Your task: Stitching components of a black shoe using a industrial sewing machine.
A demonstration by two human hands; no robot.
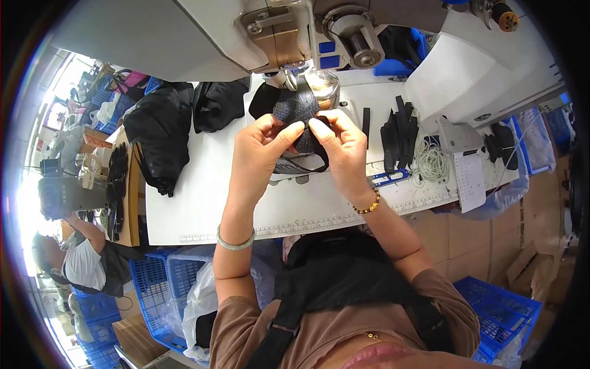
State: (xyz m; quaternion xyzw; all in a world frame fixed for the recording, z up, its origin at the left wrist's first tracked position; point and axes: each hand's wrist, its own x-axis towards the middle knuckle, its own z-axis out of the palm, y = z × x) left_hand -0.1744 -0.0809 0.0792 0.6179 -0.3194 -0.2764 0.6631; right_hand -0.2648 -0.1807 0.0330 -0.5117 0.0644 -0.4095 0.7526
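Both hands are on a dark fabric piece (295,107) with a mesh-like surface and a black edge band, under the head of the sewing machine (279,37). My left hand (257,147) pinches the band between thumb and fingers. Close beside it, my right hand (344,147) pinches the same band, the two thumb tips almost touching. Below the thumbs the band hangs in an open loop over the white table (215,215). A shiny metal part (324,86) of the machine stands just behind the fabric. The needle area is partly hidden.
Black fabric bundles (163,132) lie at the left. On the right are black strips (399,132), a tangle of pale cord (432,161) and a blue tool (390,178). Blue crates (150,289) stand below the table. Another person (83,261) sits at the far left.
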